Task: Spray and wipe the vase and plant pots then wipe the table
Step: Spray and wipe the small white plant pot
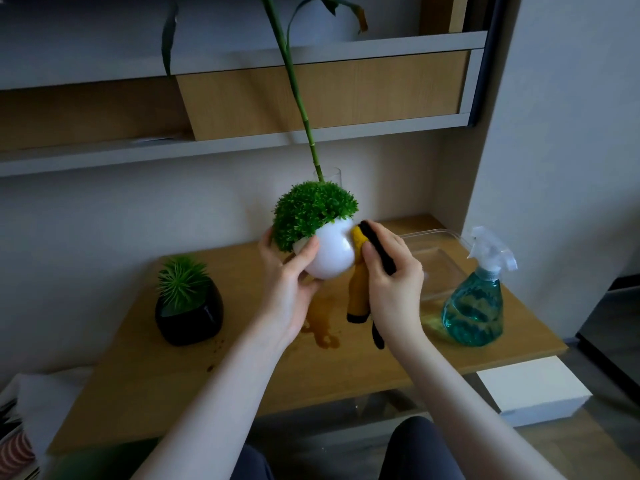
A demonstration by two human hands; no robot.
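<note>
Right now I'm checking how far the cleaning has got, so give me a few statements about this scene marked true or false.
1. The left hand holds the white pot up off the table. True.
2. The right hand holds the spray bottle. False: it holds a yellow and black cloth against the white pot; the bottle stands alone on the table to the right.
3. The black pot stands on the table to the left. True.
4. The tabletop is dry. False: a wet patch lies below the white pot.
5. The glass vase with the tall stem lies tipped over. False: it stands upright behind the white pot.
</note>
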